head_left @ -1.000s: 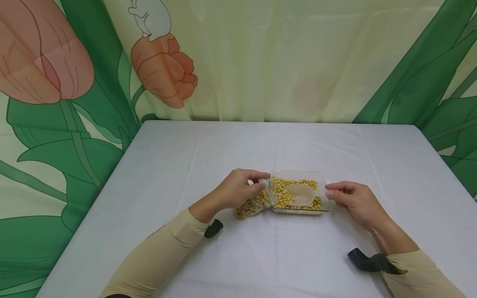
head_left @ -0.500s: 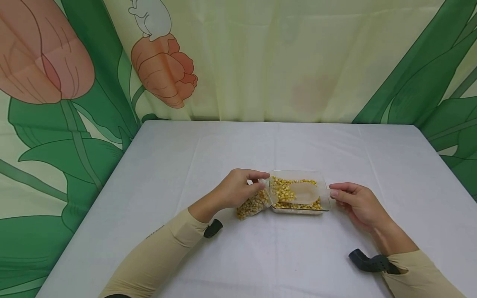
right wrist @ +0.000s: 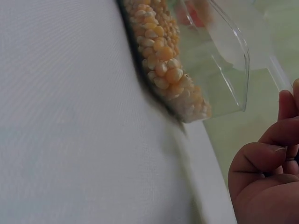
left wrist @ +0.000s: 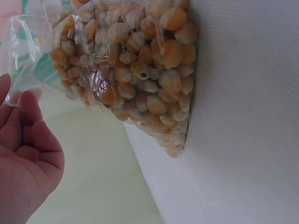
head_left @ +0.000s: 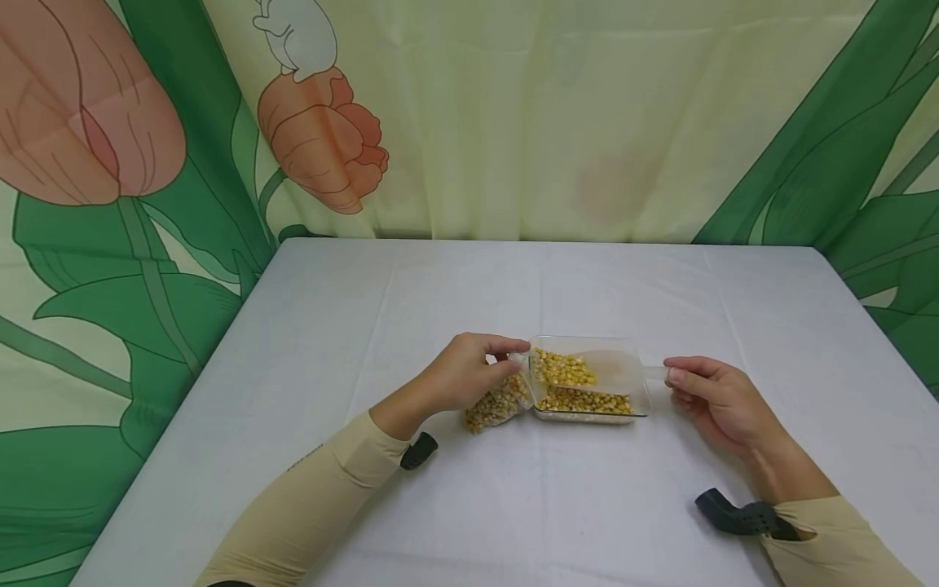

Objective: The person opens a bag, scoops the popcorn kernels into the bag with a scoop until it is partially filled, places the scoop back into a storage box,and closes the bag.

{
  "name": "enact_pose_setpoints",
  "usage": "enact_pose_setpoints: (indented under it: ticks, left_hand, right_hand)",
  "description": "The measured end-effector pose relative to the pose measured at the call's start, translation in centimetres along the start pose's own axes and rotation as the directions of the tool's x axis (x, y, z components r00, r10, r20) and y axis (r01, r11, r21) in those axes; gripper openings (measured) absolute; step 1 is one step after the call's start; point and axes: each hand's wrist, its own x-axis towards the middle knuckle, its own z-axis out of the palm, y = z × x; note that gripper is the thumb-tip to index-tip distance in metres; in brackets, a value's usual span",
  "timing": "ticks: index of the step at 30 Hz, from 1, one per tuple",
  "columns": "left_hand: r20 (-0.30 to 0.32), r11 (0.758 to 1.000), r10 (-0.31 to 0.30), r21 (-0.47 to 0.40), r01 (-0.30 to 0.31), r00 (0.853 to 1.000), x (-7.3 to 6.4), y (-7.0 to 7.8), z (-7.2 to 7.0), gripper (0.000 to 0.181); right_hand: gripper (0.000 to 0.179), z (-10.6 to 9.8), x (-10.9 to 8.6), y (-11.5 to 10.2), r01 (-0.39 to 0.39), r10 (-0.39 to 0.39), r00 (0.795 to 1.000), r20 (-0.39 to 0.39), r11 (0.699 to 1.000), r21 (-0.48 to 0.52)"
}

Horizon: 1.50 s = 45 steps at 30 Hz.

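Note:
My right hand (head_left: 722, 403) pinches the handle of a translucent white scoop (head_left: 614, 368), with yellow corn kernels (head_left: 565, 368) in its front part. The scoop is over a clear rectangular container (head_left: 641, 403), whose bottom is covered with more corn. In the right wrist view, the scoop's handle (right wrist: 280, 74) rises past the container's rim to the fingertips. My left hand (head_left: 477, 371) pinches the mouth of a clear plastic bag (left wrist: 131, 70) partly filled with corn kernels. The bag rests on the table against the container's left side, its opening toward the container.
A white cloth covers the table (head_left: 440, 505). Behind it hangs a curtain (head_left: 557, 122) printed with flowers and leaves. A black wrist mount (head_left: 741, 515) sticks out from the right sleeve, and another mount (head_left: 419, 451) from the left.
My right hand has moved to the right and drawn the scoop up out of the corn, now with kernels in it. The left hand and the bag have stayed in place.

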Motion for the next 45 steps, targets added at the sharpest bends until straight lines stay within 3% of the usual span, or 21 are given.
enact_pose_setpoints:
  ticks: [16, 23, 31, 34, 37, 39, 42, 45]
  left_hand:
    - [-0.01, 1.0, -0.008, 0.013, 0.008, 1.0, 0.1, 0.0, 0.1, 0.033]
    - [-0.01, 1.0, -0.006, 0.022, 0.006, 1.0, 0.2, -0.1, 0.1, 0.033]
    - [-0.013, 1.0, 0.001, 0.018, -0.001, 1.0, 0.2, 0.0, 0.0, 0.032]
    - [-0.012, 1.0, 0.0, 0.022, 0.0, 1.0, 0.2, 0.0, 0.0, 0.031]
    - [-0.011, 1.0, 0.0, 0.03, 0.0, 1.0, 0.2, 0.0, 0.0, 0.031]
    - [-0.009, 1.0, -0.001, 0.03, 0.001, 1.0, 0.2, 0.0, 0.0, 0.031]
    - [-0.007, 0.999, 0.002, 0.032, -0.001, 1.0, 0.2, 0.0, 0.0, 0.031]
    - [-0.004, 1.0, 0.001, 0.031, -0.001, 1.0, 0.2, 0.0, 0.0, 0.032]
  right_hand:
    - [0.031, 1.9, 0.6, -1.0, -0.002, 0.003, 1.0, 0.016, 0.999, -0.033]
    - [0.029, 3.4, 1.3, -1.8, -0.031, 0.025, 0.999, -0.034, 0.979, -0.2]
    - [0.024, 5.0, 2.3, -3.4, -0.037, 0.02, 0.999, -0.044, 0.893, -0.448]
    - [0.013, 5.6, 2.6, -4.2, -0.04, 0.013, 0.999, -0.051, 0.822, -0.569]
    - [0.023, 6.2, 2.9, -4.9, -0.037, 0.003, 0.999, -0.051, 0.74, -0.672]
    - [0.027, 6.5, 3.0, -5.3, -0.027, -0.003, 0.999, -0.042, 0.721, -0.693]
    - [0.027, 6.8, 3.2, -5.7, -0.012, -0.01, 1.0, -0.029, 0.721, -0.692]
    - [0.027, 7.0, 3.2, -6.1, -0.022, -0.002, 1.0, -0.031, 0.677, -0.736]
